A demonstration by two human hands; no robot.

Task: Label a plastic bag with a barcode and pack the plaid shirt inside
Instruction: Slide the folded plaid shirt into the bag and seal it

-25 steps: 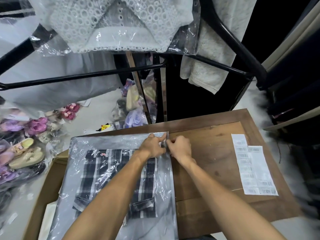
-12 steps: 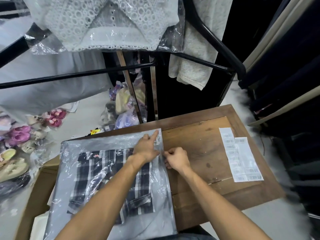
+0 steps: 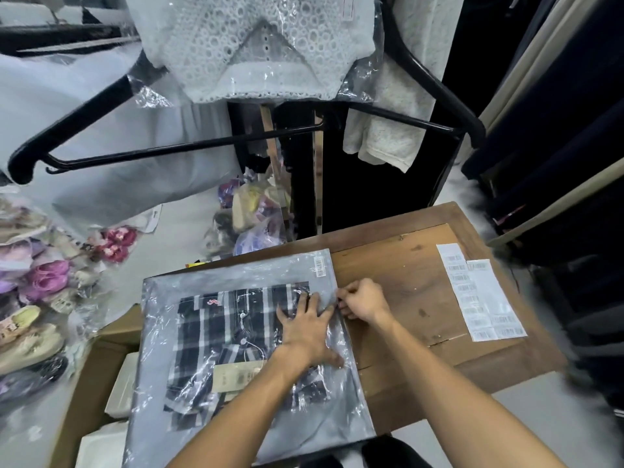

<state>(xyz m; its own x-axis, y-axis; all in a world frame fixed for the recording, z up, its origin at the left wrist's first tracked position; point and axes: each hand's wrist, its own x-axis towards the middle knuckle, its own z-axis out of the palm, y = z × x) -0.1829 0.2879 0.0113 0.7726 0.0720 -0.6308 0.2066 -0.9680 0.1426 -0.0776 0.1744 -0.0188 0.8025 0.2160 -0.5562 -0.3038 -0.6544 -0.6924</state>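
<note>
A clear plastic bag (image 3: 189,430) lies flat on the left part of a wooden table (image 3: 412,275). Inside it is a folded black-and-white plaid shirt (image 3: 216,336) with a brown hang tag. A small barcode label (image 3: 319,267) is stuck on the bag's far right corner. My left hand (image 3: 309,327) presses flat on the bag over the shirt, fingers spread. My right hand (image 3: 363,300) pinches the bag's right edge, just beside the left hand's fingertips.
Two strips of barcode stickers (image 3: 479,292) lie on the table's right side. A cardboard box (image 3: 98,363) with white packets sits at the left. Bagged shoes (image 3: 37,288) pile on the floor. A black rack (image 3: 189,150) with bagged garments hangs ahead.
My left hand slid from the barcode corner down onto the shirt. My right hand moved down along the bag's right edge. The camera view shifted right and closer.
</note>
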